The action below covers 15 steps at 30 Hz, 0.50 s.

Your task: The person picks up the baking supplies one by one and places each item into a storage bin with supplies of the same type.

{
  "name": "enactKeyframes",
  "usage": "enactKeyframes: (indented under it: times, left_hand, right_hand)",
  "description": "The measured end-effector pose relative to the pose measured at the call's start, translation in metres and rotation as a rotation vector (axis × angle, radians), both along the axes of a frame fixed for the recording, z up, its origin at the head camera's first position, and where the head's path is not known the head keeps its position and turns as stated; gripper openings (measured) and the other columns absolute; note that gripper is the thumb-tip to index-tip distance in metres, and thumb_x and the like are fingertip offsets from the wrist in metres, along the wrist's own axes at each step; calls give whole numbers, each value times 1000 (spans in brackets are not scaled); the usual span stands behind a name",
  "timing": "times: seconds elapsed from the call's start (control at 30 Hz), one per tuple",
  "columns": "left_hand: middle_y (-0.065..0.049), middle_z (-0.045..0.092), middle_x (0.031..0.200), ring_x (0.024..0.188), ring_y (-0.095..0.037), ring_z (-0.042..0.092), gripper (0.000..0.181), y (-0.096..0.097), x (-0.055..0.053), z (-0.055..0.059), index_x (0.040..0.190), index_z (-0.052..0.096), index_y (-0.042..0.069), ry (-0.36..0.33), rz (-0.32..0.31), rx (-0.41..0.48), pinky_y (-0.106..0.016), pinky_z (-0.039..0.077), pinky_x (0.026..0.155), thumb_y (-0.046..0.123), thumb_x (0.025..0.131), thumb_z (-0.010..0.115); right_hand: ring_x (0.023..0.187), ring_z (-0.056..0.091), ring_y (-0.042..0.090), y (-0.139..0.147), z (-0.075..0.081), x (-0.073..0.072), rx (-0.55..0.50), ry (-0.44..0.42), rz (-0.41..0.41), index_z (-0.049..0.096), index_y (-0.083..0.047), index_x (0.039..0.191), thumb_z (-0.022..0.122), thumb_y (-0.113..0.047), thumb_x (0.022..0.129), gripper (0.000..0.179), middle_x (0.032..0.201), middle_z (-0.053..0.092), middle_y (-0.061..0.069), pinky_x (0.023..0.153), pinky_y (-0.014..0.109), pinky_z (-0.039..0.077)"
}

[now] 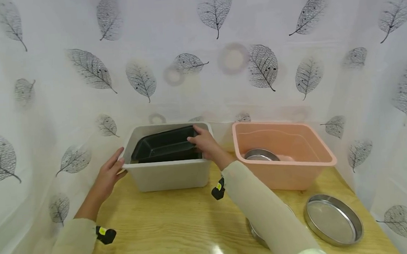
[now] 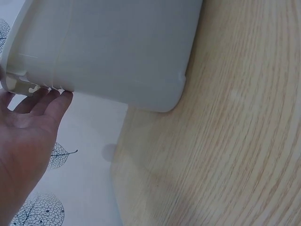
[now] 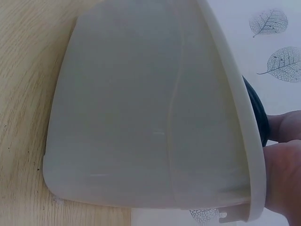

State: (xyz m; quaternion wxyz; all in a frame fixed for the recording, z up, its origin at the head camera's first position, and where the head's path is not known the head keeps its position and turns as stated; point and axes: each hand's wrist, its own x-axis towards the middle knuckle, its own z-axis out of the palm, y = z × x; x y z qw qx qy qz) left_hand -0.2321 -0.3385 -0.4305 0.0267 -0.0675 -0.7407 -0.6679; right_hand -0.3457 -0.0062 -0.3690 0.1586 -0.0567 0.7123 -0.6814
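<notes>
A black rectangular pan [image 1: 169, 143] lies slightly tilted inside a white plastic bin [image 1: 171, 176]. My right hand [image 1: 204, 142] pinches the pan's right end at the bin's right rim; in the right wrist view the bin wall [image 3: 131, 108] hides most of the pan. With my left hand [image 1: 110, 173] I hold the bin's left rim near its front corner. Seen from the left wrist, the fingertips [image 2: 61, 101] touch the outer wall just under that rim.
A pink bin [image 1: 281, 172] stands to the right with a round metal pan [image 1: 260, 154] inside. Another round metal pan [image 1: 334, 220] lies at the front right of the wooden table [image 1: 154, 229]. A further metal pan [image 1: 256, 233] is partly hidden under my right sleeve. Leaf-patterned curtains surround the table.
</notes>
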Motion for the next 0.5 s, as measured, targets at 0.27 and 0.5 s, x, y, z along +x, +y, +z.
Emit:
enactKeyframes:
  times: [0.27,0.5]
  left_hand:
    - [-25,3,167,149,-44,14,70,4,-3,-1,163,8,12,-1,-12,16,-14,48,95,37,108,44]
    - [-24,2,167,149,-46,13,69,0,-2,-1,163,8,14,-4,-1,12,-17,48,98,38,109,43]
  right_hand:
    - [130,55,39,4,0,2,-22,-9,-11,26,-22,162,60,-5,100,72,166,27,12,104,52,50]
    - [138,47,36,0,0,3,93,32,51,24,-21,162,59,-10,102,71,168,21,10,110,54,44]
